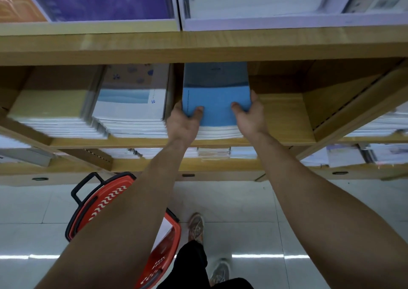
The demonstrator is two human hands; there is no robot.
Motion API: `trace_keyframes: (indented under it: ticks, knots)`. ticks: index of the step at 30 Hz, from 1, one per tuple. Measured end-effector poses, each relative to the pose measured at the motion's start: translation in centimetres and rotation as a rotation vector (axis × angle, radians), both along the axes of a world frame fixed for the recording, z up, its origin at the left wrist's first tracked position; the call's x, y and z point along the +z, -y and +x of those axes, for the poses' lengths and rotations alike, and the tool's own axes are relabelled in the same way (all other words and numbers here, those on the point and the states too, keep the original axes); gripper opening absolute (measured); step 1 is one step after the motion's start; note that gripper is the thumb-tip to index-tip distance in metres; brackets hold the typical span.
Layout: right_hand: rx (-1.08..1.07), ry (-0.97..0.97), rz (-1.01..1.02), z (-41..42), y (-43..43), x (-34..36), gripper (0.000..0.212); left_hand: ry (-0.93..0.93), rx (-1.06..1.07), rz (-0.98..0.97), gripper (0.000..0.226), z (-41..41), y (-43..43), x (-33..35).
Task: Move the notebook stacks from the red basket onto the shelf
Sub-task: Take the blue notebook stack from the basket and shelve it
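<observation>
A stack of notebooks with a blue cover (215,103) lies on the wooden shelf (284,121), partly under the board above. My left hand (184,123) grips its front left corner, thumb on the cover. My right hand (250,116) grips the front right corner the same way. The red basket (106,198) with black handles stands on the floor below my left forearm; something white shows inside it, and most of its inside is hidden by my arm.
Two more notebook stacks (132,112) sit to the left on the same shelf; bare board lies to the right. Shelves above and below hold more stationery. A vertical wooden divider (344,112) bounds the bay on the right. My feet stand on the white tiled floor (242,204).
</observation>
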State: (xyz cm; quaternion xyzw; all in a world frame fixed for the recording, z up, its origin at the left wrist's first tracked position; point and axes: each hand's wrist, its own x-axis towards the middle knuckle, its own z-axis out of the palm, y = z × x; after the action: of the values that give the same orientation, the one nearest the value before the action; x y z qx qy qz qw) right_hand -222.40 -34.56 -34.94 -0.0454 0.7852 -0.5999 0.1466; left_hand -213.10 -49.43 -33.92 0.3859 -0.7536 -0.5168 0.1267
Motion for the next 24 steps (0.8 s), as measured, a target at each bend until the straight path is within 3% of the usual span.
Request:
trace_keyframes:
  ticks: [14, 20, 22, 24]
  knots:
    - [-0.059, -0.002, 0.038, -3.0, 1.0, -1.6, 0.041, 0.017, -0.09, -0.119, 0.053, -2.9, 1.7, -1.3]
    - [-0.019, -0.136, 0.346, -2.5, 0.6, -0.8, 0.045, -0.032, -0.082, 0.004, 0.055, -2.4, 1.6, -1.5]
    - [-0.017, -0.023, 0.135, -1.8, 0.2, -0.7, 0.043, -0.078, -0.066, 0.13, 0.058, -1.2, 1.4, -1.9]
    - [-0.05, 0.048, -0.072, -0.4, -0.6, -1.3, 0.043, -0.072, -0.102, 0.137, 0.062, 0.6, 1.0, -2.7]
